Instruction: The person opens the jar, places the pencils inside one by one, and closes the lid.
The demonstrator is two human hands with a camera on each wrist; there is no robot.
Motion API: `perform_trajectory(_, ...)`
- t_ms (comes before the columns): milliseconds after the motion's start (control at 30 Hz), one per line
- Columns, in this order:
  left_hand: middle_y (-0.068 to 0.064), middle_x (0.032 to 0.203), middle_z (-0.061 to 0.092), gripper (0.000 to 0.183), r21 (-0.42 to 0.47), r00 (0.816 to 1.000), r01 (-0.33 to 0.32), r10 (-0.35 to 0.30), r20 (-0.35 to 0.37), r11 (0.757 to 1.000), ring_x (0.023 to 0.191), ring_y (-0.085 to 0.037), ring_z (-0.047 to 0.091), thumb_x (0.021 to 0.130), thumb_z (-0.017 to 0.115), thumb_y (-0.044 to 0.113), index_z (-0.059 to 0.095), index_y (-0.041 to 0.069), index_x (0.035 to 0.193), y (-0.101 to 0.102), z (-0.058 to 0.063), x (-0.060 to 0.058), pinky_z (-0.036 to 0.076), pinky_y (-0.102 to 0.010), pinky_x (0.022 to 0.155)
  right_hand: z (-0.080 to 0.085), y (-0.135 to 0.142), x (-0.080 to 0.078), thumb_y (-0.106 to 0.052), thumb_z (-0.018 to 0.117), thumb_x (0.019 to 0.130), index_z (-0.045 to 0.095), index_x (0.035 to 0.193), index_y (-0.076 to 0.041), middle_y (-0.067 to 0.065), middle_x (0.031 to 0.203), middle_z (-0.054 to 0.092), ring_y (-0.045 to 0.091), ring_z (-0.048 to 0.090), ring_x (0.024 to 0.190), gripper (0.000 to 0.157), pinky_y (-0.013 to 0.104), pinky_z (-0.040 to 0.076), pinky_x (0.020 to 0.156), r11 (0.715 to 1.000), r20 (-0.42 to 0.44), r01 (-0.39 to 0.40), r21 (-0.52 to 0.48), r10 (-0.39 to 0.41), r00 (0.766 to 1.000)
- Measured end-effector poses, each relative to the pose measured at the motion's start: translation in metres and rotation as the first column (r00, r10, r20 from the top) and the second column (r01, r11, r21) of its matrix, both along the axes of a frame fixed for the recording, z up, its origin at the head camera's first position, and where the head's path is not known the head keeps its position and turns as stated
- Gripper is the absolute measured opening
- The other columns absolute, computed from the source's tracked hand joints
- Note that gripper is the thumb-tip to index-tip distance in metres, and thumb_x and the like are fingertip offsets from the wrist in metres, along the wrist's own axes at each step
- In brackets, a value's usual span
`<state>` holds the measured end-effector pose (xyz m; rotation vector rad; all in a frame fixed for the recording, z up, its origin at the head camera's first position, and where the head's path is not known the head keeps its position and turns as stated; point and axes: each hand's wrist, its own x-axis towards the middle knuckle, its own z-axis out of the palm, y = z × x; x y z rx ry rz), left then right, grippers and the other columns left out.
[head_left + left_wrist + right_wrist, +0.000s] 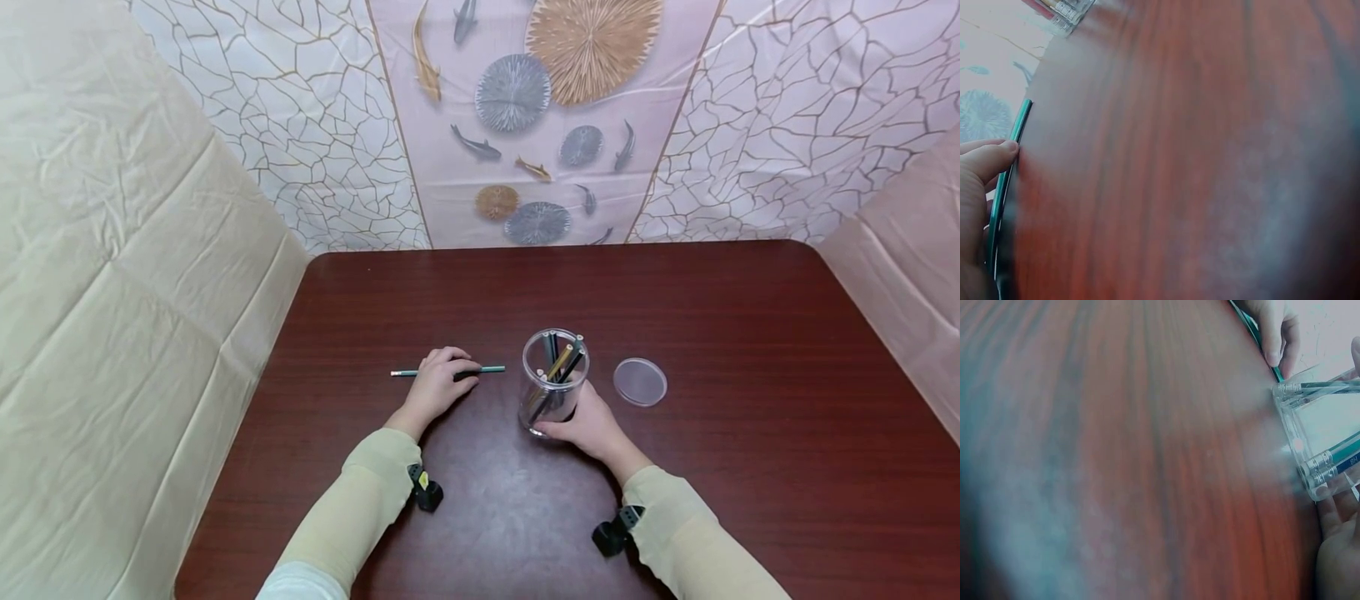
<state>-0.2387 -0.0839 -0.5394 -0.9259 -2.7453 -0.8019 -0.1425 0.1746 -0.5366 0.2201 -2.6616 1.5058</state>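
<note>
A green pencil (492, 368) with a white eraser end lies crosswise on the table, left of a clear jar (527, 407). My left hand (441, 382) pinches it near the middle; in the left wrist view the thumb (999, 156) lies along the pencil's near side with fingers behind. The jar stands upright and open-topped, with several pencils (558, 360) leaning inside. My right hand (591, 421) grips the jar low on its right side, thumb across the front. In the right wrist view, metal-banded pencil ends (1317, 470) rest at the jar's bottom.
A round clear lid (641, 382) lies flat on the table (735, 417), to the right of the jar. Beyond the table's far edge hangs a patterned cloth (517, 167). Pale padded panels (150, 292) flank the table on both sides.
</note>
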Motion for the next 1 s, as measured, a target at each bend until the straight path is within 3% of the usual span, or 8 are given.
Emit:
perform_trajectory(733,0.001,0.109,0.06,0.011,-0.009,1.0,-0.004,0.004,0.006,1.0,0.106,-0.023,0.05,0.084,0.071,0.024,0.075,0.019,0.093,0.0003,-0.0024,-0.0012,0.038,-0.042,0.088,0.0005,-0.0001,0.0005,-0.028,0.088,0.061,0.047,0.123,-0.008,0.01,0.117,0.058,0.024,0.055,0.108,0.077,0.044,0.041,0.093,1.0,0.022,0.007,-0.013,-0.007,1.0)
perform_trajectory(1000,0.001,0.102,0.063,0.011,0.071,0.999,-0.003,0.007,-0.05,0.997,0.101,-0.022,0.052,0.085,0.07,0.021,0.073,0.016,0.094,0.003,0.0067,-0.0004,0.039,-0.041,0.087,0.0021,0.0001,0.0004,-0.027,0.088,0.061,0.047,0.123,-0.008,0.009,0.116,0.059,0.024,0.055,0.108,0.077,0.044,0.041,0.092,1.0,0.017,0.003,-0.02,-0.003,1.0)
